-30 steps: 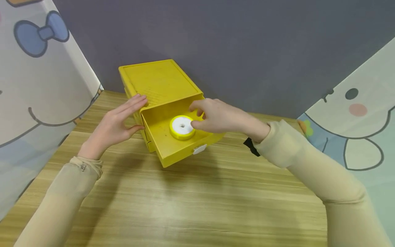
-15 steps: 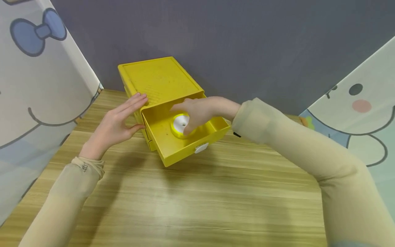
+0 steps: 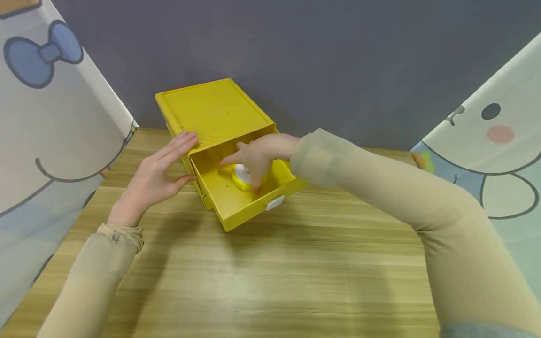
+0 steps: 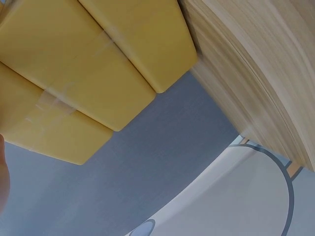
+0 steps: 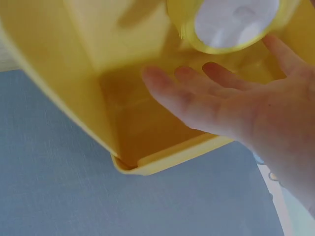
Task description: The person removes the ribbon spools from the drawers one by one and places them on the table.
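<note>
A yellow drawer cabinet (image 3: 215, 110) stands on the table with its top drawer (image 3: 228, 206) pulled out. In that drawer lies a spool of yellow ribbon (image 3: 242, 176) with a white face, partly covered by my right hand (image 3: 258, 155). The right fingers and thumb are spread about the spool; in the right wrist view the thumb reaches the rim of the spool (image 5: 236, 22), while the fingers stand apart from it. My left hand (image 3: 154, 176) rests against the cabinet's front left corner, fingers straight on the top edge and thumb at the side.
A white handle (image 3: 275, 203) sits on the drawer front. The wooden table (image 3: 253, 277) extends in front of the cabinet. Behind it rises a grey wall (image 3: 338, 70), with cartoon-printed panels (image 3: 55, 136) at the sides. The left wrist view shows the cabinet's yellow side (image 4: 74, 64).
My right hand has moved left and deeper into the drawer, its fingers spreading over the spool. The left hand stays at the cabinet corner. The head view has shifted slightly.
</note>
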Motion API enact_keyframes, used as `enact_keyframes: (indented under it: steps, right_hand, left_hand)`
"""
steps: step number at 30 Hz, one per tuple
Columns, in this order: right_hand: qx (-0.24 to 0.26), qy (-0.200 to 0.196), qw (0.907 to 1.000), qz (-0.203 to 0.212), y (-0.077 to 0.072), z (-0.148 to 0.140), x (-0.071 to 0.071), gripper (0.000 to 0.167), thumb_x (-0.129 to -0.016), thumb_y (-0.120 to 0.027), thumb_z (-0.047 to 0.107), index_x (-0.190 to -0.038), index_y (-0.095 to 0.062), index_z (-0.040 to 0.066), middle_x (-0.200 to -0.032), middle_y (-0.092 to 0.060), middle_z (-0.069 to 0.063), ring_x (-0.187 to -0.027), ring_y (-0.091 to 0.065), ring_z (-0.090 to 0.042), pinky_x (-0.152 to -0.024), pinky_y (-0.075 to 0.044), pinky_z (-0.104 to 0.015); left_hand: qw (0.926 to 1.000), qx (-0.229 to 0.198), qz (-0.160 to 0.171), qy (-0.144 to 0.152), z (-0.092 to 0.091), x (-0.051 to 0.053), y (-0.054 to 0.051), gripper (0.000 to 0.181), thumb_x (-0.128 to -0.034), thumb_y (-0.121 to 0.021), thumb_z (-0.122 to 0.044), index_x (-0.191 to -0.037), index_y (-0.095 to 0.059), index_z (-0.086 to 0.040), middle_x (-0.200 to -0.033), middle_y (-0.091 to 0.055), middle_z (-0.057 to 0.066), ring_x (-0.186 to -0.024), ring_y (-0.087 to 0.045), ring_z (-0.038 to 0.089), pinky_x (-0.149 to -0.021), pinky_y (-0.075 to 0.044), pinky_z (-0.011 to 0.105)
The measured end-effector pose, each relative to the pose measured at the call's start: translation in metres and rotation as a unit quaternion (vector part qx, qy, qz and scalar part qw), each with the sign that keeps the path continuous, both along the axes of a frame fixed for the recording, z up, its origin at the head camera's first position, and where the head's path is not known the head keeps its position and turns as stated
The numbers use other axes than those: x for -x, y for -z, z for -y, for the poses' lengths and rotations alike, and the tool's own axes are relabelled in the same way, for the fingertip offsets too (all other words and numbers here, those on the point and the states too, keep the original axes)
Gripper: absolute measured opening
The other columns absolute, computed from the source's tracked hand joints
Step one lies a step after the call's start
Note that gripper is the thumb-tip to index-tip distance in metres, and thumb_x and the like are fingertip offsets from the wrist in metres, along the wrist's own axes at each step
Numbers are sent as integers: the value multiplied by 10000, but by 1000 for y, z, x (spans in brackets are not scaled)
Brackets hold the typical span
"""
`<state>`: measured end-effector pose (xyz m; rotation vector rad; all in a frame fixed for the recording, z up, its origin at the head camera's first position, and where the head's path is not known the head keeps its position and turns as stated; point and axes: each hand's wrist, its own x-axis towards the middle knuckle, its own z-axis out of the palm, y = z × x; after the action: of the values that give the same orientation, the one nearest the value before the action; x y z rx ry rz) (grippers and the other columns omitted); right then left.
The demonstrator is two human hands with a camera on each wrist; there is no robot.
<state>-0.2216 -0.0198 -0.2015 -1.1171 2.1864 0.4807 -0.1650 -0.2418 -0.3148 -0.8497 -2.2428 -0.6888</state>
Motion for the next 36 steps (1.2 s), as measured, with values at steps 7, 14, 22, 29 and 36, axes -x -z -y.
enact_keyframes:
  steps: [7, 14, 22, 29, 36]
  right_hand:
    - [-43, -19, 10000, -65, 11, 3, -3, 905, -809, -743, 321, -1510, -174, 381, -1510, -223, -152, -1232, -446, -292, -942, -475, -373]
    - [322, 71, 9994, -56, 16, 2, -4, 899, -802, -763, 292, -1508, -208, 348, -1467, -257, -121, -1223, -411, -263, -974, -480, -389]
    - [634, -143, 9979, -68, 15, 4, -1, 769, -834, -720, 210, -1480, -305, 254, -1506, -346, -70, -1326, -361, -222, -1051, -442, -371]
    - [783, -239, 9966, -87, 4, 2, 2, 744, -840, -694, 225, -1481, -316, 225, -1462, -408, -43, -1261, -404, -188, -1065, -416, -334]
    - [1232, 51, 9924, -50, -17, -12, 5, 778, -832, -711, 233, -1493, -299, 233, -1500, -370, -42, -1330, -376, -191, -1089, -404, -351]
  left_hand:
    - [9999, -28, -97, 74, 3, -1, 2, 898, -551, -839, 140, -1371, -503, -10, -1436, -503, 143, -1422, -346, 86, -1156, -283, 111]
    - [9998, 20, -144, 115, 6, -1, 2, 910, -546, -829, 156, -1376, -486, 9, -1437, -492, 169, -1430, -338, 110, -1159, -280, 114]
    - [9997, -14, -181, 168, 10, 2, 3, 911, -535, -836, 149, -1368, -496, 7, -1430, -498, 174, -1428, -339, 97, -1161, -285, 123]
    - [9997, 34, -175, 164, 14, 5, 3, 914, -542, -834, 149, -1375, -488, 4, -1435, -492, 174, -1430, -333, 100, -1171, -276, 134]
    - [9997, -9, -179, 165, 17, 9, 5, 902, -538, -834, 150, -1364, -500, 10, -1425, -502, 180, -1424, -353, 121, -1166, -277, 126]
